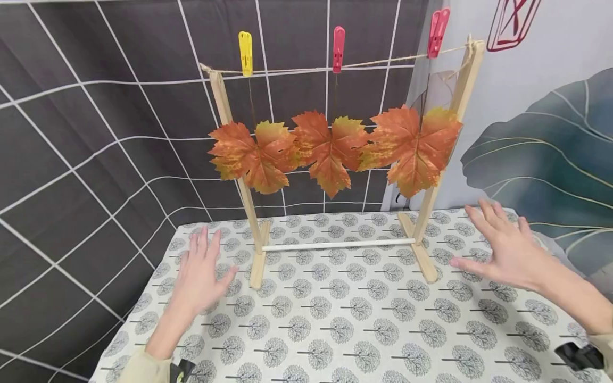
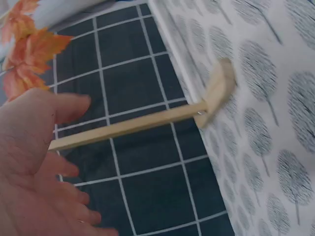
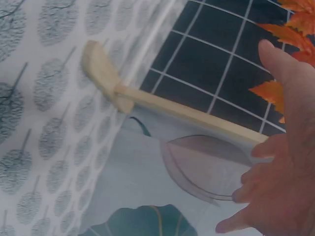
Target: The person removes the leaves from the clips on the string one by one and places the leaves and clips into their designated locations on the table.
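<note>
both hands are empty: the left hand (image 1: 198,279) and the right hand (image 1: 507,252) are spread wide, fingers extended, neither seen touching the wooden stand (image 1: 250,207). the stand sits between them, its middle at about 2 o'clock from the left, 10 o'clock from the right. left foot (image 1: 258,268) lies near the left thumb at 3 o'clock; right foot (image 1: 425,263) near the right thumb at 9. neither hand is clearly nearer. posts rise upright; the white rod (image 1: 339,244) runs 9 to 3 o'clock. above, three maple leaves (image 1: 330,149) hang in a row from pegs (image 1: 338,50) on a string (image 1: 383,62). the table's far edge and dark backdrop (image 1: 158,117) limit room at 12; widest room is at 6, over the patterned cloth (image 1: 306,340).
</note>
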Demonstrator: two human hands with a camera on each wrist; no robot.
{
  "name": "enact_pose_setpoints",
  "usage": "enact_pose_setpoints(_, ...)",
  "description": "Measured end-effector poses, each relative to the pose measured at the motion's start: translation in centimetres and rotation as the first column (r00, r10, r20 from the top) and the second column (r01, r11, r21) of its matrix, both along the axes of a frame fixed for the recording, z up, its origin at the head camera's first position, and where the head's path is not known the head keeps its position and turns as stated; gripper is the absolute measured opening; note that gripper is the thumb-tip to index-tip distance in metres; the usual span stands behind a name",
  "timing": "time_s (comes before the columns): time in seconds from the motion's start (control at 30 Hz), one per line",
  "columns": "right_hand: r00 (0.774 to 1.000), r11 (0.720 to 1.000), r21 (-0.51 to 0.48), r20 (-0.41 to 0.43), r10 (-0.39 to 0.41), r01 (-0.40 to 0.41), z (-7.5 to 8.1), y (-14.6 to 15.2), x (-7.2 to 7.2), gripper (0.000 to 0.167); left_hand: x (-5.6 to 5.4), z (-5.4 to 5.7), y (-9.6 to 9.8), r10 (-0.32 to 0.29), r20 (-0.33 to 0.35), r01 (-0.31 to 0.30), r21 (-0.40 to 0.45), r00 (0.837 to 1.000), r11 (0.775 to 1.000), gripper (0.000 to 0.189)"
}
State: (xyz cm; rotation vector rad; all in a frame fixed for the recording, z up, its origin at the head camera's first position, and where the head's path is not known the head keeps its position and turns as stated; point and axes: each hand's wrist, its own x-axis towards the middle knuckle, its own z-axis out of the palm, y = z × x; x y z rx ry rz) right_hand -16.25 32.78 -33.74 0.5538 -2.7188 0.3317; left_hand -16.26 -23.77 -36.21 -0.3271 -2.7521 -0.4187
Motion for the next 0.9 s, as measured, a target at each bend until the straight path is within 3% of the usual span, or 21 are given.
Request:
enact_pose_setpoints(0.1, 0.987, 0.995, -0.066, -0.145, 0.066, -0.077, 1.3, -0.4, -0.3, 0.097, -0.5, 1.1, 0.4, -0.022, -0.176, 0.042, 0.106, 0.984, 0.993, 0.068)
enact_pose_setpoints(0.13, 0.972, 0.990, -0.079, -0.214, 0.094, -0.113, 1.7, -0.6, -0.6, 0.089, -0.7, 1.5, 0.5, -0.027, -0.252, 0.063, 0.138, 0.967, 0.988, 0.062)
enact_pose_setpoints(0.2, 0.930, 0.979, -0.095, -0.341, 0.136, -0.178, 2.5, -1.1, -1.0, 0.077, -1.2, 2.5, 0.8, -0.031, -0.397, 0.117, 0.196, 0.918, 0.974, 0.048)
enact_pose_setpoints(0.27, 0.886, 0.969, -0.099, -0.434, 0.163, -0.227, 3.2, -1.7, -1.4, 0.072, -1.7, 3.5, 1.3, -0.032, -0.493, 0.177, 0.252, 0.869, 0.951, 0.036)
enact_pose_setpoints(0.33, 0.862, 0.958, -0.117, -0.475, 0.179, -0.263, 3.9, -2.2, -1.7, 0.070, -2.2, 4.6, 1.9, -0.034, -0.535, 0.232, 0.307, 0.844, 0.923, 0.030)
enact_pose_setpoints(0.37, 0.859, 0.952, -0.134, -0.478, 0.181, -0.275, 4.4, -2.5, -1.7, 0.065, -2.5, 5.2, 2.4, -0.036, -0.541, 0.257, 0.338, 0.840, 0.905, 0.027)
enact_pose_setpoints(0.5, 0.877, 0.923, -0.221, -0.441, 0.193, -0.314, 6.4, -4.4, -1.8, 0.029, -3.4, 7.8, 4.1, -0.026, -0.498, 0.303, 0.485, 0.867, 0.820, 0.022)
enact_pose_setpoints(0.6, 0.896, 0.898, -0.280, -0.387, 0.216, -0.338, 8.2, -6.6, -1.9, 0.039, -4.1, 9.7, 5.2, -0.026, -0.458, 0.324, 0.587, 0.889, 0.742, 0.021)
enact_pose_setpoints(0.7, 0.912, 0.872, -0.329, -0.315, 0.261, -0.363, 9.9, -8.6, -2.1, 0.036, -4.8, 11.4, 6.0, -0.052, -0.431, 0.355, 0.661, 0.901, 0.662, 0.021)
enact_pose_setpoints(0.8, 0.925, 0.848, -0.377, -0.231, 0.303, -0.372, 11.6, -10.3, -2.4, 0.031, -5.4, 12.9, 6.6, -0.085, -0.420, 0.382, 0.701, 0.904, 0.602, 0.022)
enact_pose_setpoints(0.9, 0.936, 0.813, -0.466, -0.139, 0.324, -0.350, 13.1, -11.5, -2.9, 0.025, -6.0, 14.3, 7.1, -0.106, -0.411, 0.395, 0.724, 0.905, 0.565, 0.024)
